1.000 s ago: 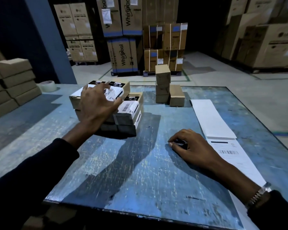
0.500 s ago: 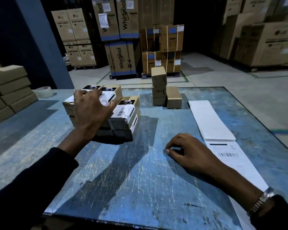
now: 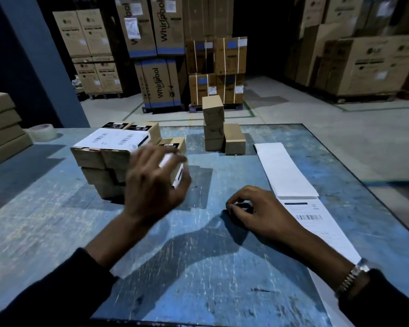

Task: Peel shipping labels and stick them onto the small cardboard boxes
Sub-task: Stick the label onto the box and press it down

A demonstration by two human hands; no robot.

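1. We see the labelled boxes [image 3: 118, 156] stacked in a tight block at the left of the tabletop [image 3: 198, 267], white labels facing up. Grouped like this, they read as the finished pile, kept clear of the working space.
2. The plain boxes [image 3: 222, 131], with no labels that we can see, stand in a small stack at the far middle of the tabletop, well apart from the finished pile. We judge they are the supply waiting their turn.
3. The label strip [image 3: 293, 185] runs along the right side toward us. Its far part looks blank, and a printed label [image 3: 309, 218] with a barcode lies just beside our right hand, so the next label sits within easy reach of that hand.
4. Our left hand [image 3: 156, 185] is blurred in front of the near right corner of the labelled pile. Its grip is spread, fingers loosely apart, and it holds nothing. We cannot tell whether the fingertips touch the box or hang just off it.
5. Our right hand [image 3: 260, 208] rests on the tabletop with its fingers curled. Its grip pinches a small dark thing [image 3: 242, 206] against the surface; we cannot tell what it is.
6. A roll of tape [image 3: 41, 132] sits at the far left, near a stack of flat cartons [image 3: 3, 128].
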